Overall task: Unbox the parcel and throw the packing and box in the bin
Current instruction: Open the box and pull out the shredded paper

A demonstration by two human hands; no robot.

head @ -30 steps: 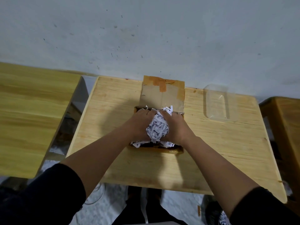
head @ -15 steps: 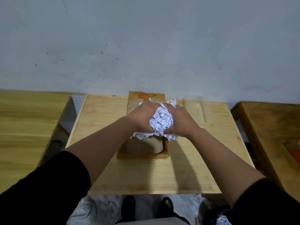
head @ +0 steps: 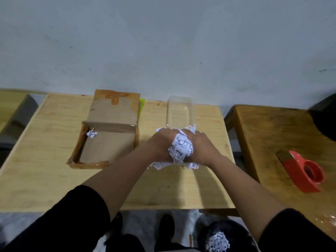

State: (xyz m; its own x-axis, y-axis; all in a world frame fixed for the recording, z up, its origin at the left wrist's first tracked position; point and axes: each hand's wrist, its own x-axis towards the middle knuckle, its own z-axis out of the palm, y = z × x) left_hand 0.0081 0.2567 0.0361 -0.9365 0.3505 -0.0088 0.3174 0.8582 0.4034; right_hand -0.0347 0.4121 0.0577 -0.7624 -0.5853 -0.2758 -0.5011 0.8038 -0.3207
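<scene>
Nearest the camera, low at the right between my forearms, sits the dark bin (head: 234, 231), its mouth already holding a clump of white shredded paper (head: 217, 241); my shoes and the pale floor lie just left of it.

Above the worktop (head: 45, 179) my left hand (head: 160, 144) and right hand (head: 201, 146) press in from both sides on one wad of shredded-paper packing (head: 181, 149). Each grip is curled round the wad, and loose strips hang out below and behind the fingers.

I judge the step in hand to be carrying this packing to the bin. To do it well I would keep both palms squeezed inward, draw the wad back over the near edge of the worktop and lower it into the bin's mouth before letting go, since the dangling strips look likely to shed.

The way back toward me is open: nothing lies on the worktop between the hands and its near edge.

Just beyond the hands stands a clear plastic tray (head: 180, 111), near enough for trailing strips to brush it. To the left, well apart, lies the cardboard box (head: 107, 142), open, its flap folded back toward the wall, with a small tuft of shreds (head: 91, 133) left in its far left corner. A green object peeps from behind the flap; I cannot tell what it is.

On the neighbouring table to the right rests a red tape dispenser (head: 301, 171), clear of my path.
</scene>
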